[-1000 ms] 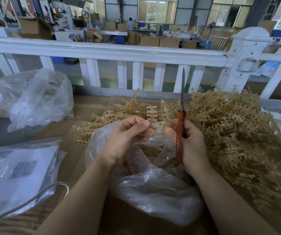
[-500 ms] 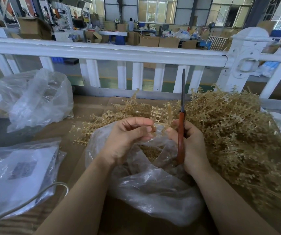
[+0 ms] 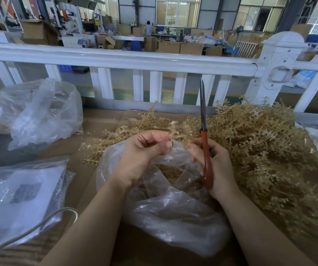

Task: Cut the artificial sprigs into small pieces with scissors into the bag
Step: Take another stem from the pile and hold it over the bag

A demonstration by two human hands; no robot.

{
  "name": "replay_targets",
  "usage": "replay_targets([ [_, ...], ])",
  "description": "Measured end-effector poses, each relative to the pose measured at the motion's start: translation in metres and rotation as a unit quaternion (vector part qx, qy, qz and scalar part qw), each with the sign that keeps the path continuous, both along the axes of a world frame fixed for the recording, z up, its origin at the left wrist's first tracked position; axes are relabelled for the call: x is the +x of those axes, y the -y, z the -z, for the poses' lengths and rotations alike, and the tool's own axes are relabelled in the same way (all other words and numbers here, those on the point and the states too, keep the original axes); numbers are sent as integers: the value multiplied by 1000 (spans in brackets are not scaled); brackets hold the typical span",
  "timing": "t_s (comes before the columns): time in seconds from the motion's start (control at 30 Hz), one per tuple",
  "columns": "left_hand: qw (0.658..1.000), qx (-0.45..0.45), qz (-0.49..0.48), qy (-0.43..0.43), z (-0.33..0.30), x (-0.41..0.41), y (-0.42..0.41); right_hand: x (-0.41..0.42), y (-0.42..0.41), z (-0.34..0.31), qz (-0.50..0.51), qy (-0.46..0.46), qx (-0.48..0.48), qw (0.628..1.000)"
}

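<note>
Since a second ago, the two steel blades of the red-handled scissors [image 3: 204, 139] have parted by a sliver, and a short tan plastic sprig [image 3: 174, 129] now stands up from the left hand's fingertips where only a stub showed before. The left hand [image 3: 144, 150] pinches that sprig between thumb and curled fingers, holding it above the mouth of the clear crumpled plastic bag [image 3: 169, 208]. The right hand [image 3: 214, 166] grips the scissors, fingers wrapped round the red handles, blades pointing straight up and away from the person, just right of the sprig; whether they touch it cannot be told. Inside the bag lie small tan cut pieces [image 3: 170, 172], visible through the opening between the two hands. The bag rests on a brown cardboard-covered worktable [image 3: 100, 123]. A large heap of uncut tan artificial sprigs [image 3: 265, 150] spreads behind the hands and across the right side of the table. At far left sits a second clear plastic bag [image 3: 39, 110], bunched and upright, and nearer the person a flat clear pouch holding white printed paper [image 3: 20, 198], with a pale grey cable [image 3: 39, 225] looping across it. A white railing [image 3: 135, 60] runs along the table's far edge, with a workshop of cardboard boxes beyond.
</note>
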State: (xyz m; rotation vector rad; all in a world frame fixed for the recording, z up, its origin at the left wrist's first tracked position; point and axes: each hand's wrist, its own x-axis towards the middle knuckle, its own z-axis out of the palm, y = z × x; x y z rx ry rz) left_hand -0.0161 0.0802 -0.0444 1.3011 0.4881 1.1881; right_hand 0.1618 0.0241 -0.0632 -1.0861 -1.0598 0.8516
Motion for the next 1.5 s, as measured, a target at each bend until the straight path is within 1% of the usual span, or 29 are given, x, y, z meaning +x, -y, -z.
replay_targets([
  [0.07,999,13,-39,0,0,0,0,0,0,0,-14,-21,1,1000],
  [0.13,998,21,-55,11,1,0,-2,0,-1,0,-24,-57,11,998],
  [0.2,998,29,-43,24,0,-1,-3,1,0,-1,-21,-81,12,996],
  [0.3,998,51,-23,6,-1,0,-1,1,-1,-3,-12,-71,10,997],
  [0.43,999,35,-21,-19,-2,4,5,-2,1,-6,-12,-73,0,997],
  [0.67,997,-15,-72,-33,-2,6,4,3,1,-3,10,-95,21,995],
  [0.73,994,-37,-95,-37,1,6,2,3,3,-4,7,-72,31,997],
  [0.83,991,-55,-120,-34,3,5,1,-2,6,-6,27,48,31,998],
  [0.9,989,-57,-129,-35,3,6,2,-7,6,-7,39,89,37,995],
  [1.03,988,-62,-135,-39,1,8,2,-10,6,-8,51,114,30,992],
  [1.2,991,-76,-108,-27,0,11,5,-12,6,-9,36,143,-24,989],
  [1.4,994,-87,-59,-33,2,11,4,-13,5,-10,57,133,-45,988],
  [1.5,995,-83,-19,-55,4,12,3,-14,5,-10,64,124,-41,989],
])
